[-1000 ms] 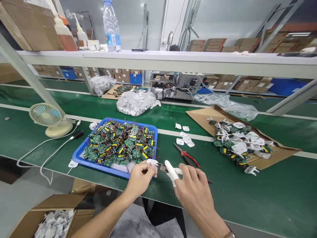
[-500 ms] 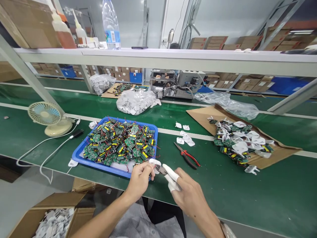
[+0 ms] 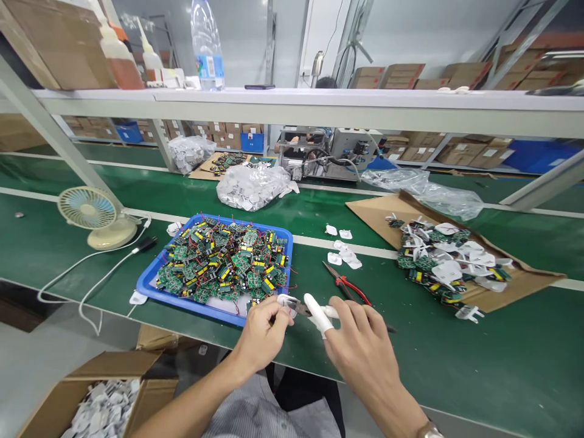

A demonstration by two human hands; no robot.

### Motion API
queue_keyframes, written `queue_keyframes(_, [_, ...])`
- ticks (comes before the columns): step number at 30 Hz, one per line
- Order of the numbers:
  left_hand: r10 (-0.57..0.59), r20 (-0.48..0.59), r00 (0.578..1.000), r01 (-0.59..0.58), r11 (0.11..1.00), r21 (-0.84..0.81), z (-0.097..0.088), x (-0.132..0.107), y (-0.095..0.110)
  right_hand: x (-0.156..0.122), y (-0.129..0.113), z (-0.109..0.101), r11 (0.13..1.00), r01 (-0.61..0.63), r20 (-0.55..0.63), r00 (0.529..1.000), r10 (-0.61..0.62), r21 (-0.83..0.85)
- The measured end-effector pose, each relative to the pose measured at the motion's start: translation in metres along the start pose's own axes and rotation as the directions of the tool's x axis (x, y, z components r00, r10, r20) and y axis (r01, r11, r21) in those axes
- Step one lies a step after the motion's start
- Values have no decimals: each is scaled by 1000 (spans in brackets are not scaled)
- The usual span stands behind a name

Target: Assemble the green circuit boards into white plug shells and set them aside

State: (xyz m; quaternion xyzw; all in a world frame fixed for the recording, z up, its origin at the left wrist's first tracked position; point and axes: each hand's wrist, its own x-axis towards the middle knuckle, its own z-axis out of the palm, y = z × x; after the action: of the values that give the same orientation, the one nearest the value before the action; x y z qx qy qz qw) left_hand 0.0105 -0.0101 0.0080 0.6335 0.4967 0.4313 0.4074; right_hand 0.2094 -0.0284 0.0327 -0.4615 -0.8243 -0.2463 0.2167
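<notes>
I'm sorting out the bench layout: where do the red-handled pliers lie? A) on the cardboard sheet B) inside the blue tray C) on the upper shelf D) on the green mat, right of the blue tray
D: the red-handled pliers lie on the green mat, between the blue tray and the cardboard sheet.

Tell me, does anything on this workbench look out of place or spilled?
Mostly tidy. A few white plug shells lie loose on the green bench, outside any tray or box, and one plug piece has slipped off the cardboard sheet heaped with parts.
</notes>
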Motion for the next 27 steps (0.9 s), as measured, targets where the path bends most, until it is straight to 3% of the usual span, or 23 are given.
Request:
queue_keyframes(7, [25, 34, 999, -28, 995, 95, 0, 1, 0, 0, -4, 6, 995, 78, 6, 997, -78, -68])
queue_keyframes(18, [29, 40, 999, -30, 999, 23, 6, 1, 0, 2, -11, 13, 998, -23, 29, 999, 25, -53])
queue_keyframes(21, [16, 19, 1000, -15, 999, -43, 6, 0, -3, 0, -9, 18, 996, -72, 33, 997, 71, 46])
queue_keyframes(23, [19, 4, 1000, -19, 997, -73, 6, -2, -5, -4, -9, 22, 972, -121, 63, 992, 110, 202])
queue_keyframes(27, [78, -19, 997, -79, 993, -90, 5, -2, -6, -9, -11, 31, 844, -202, 158, 977, 140, 497])
